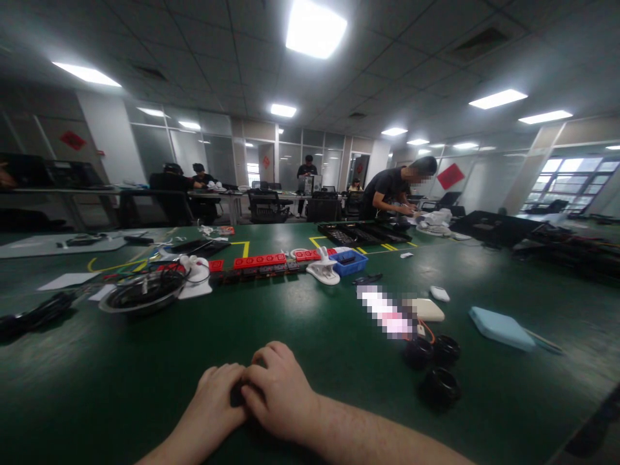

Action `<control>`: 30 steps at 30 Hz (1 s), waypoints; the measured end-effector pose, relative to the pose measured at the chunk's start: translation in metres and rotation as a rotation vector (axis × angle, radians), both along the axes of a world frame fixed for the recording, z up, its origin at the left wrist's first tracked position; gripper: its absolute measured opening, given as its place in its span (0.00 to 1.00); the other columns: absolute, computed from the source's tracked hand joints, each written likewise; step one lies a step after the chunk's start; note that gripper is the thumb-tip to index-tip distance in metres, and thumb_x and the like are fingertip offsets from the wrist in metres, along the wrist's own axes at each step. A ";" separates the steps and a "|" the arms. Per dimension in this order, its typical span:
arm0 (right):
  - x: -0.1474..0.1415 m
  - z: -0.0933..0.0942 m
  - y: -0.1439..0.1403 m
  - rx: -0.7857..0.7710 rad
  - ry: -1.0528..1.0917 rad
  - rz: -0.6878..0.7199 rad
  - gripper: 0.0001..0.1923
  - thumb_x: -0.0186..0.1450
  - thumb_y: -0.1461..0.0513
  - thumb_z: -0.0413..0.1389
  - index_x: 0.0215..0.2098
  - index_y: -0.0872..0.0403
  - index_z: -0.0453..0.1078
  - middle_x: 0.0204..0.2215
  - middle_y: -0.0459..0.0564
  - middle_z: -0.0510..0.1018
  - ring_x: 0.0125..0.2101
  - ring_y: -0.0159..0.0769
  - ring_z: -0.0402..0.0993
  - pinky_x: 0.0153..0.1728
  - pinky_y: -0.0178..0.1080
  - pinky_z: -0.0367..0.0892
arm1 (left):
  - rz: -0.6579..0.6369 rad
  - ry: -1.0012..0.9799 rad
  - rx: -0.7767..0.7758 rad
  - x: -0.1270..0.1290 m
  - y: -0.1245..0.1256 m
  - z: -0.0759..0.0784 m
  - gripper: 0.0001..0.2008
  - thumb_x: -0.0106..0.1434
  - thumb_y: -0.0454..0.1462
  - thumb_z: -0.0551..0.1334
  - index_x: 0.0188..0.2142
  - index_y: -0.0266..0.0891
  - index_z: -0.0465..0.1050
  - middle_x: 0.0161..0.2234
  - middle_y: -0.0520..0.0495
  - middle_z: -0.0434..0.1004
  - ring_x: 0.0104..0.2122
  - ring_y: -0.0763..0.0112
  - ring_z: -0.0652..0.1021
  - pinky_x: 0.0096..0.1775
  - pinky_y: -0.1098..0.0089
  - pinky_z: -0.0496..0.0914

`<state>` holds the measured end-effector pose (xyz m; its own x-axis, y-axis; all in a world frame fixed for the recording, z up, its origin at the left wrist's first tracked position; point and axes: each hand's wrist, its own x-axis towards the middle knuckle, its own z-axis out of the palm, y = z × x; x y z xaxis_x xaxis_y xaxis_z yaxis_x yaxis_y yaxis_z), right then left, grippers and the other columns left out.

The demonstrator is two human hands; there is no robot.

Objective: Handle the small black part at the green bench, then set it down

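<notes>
My left hand (216, 400) and my right hand (278, 387) rest together on the green table (314, 323) at the near edge. Their fingers are curled and the knuckles touch. A dark patch sits between the two hands, and I cannot tell whether it is a small object or shadow. Three black round parts (440, 386) lie to the right of my right hand, about a forearm's length away. Beyond them lie a cream oval device (429, 310) and a flat light-blue box (501, 327).
A round dish of cables (143, 292) sits at the left. Red power strips (260, 260), a white clamp (323, 271) and a blue bin (349, 263) line mid-table. Black trays (363, 232) lie farther back, where a person (392, 190) leans over. Others sit at distant desks.
</notes>
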<state>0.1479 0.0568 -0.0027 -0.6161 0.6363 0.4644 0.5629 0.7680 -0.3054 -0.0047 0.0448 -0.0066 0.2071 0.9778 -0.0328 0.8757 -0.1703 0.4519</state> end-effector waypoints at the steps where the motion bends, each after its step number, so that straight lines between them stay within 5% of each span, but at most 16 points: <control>1: 0.000 0.000 0.000 0.008 0.001 0.006 0.06 0.59 0.61 0.52 0.35 0.53 0.68 0.36 0.49 0.68 0.39 0.37 0.59 0.43 0.41 0.57 | 0.003 -0.002 -0.005 0.000 0.000 -0.001 0.10 0.48 0.36 0.55 0.32 0.41 0.69 0.35 0.48 0.73 0.41 0.61 0.70 0.48 0.60 0.57; 13: 0.001 -0.001 -0.002 0.102 0.039 0.051 0.08 0.58 0.58 0.53 0.31 0.53 0.71 0.38 0.49 0.67 0.41 0.39 0.57 0.47 0.45 0.53 | 0.044 0.050 0.029 -0.003 0.004 -0.004 0.07 0.47 0.32 0.52 0.27 0.41 0.66 0.29 0.52 0.71 0.33 0.67 0.71 0.39 0.68 0.59; 30: 0.005 0.000 0.001 0.088 0.010 -0.080 0.09 0.60 0.59 0.51 0.29 0.53 0.71 0.40 0.49 0.66 0.44 0.39 0.55 0.54 0.48 0.42 | 0.097 0.090 0.056 -0.005 0.009 -0.010 0.03 0.49 0.38 0.54 0.24 0.41 0.63 0.27 0.53 0.69 0.30 0.68 0.70 0.36 0.69 0.59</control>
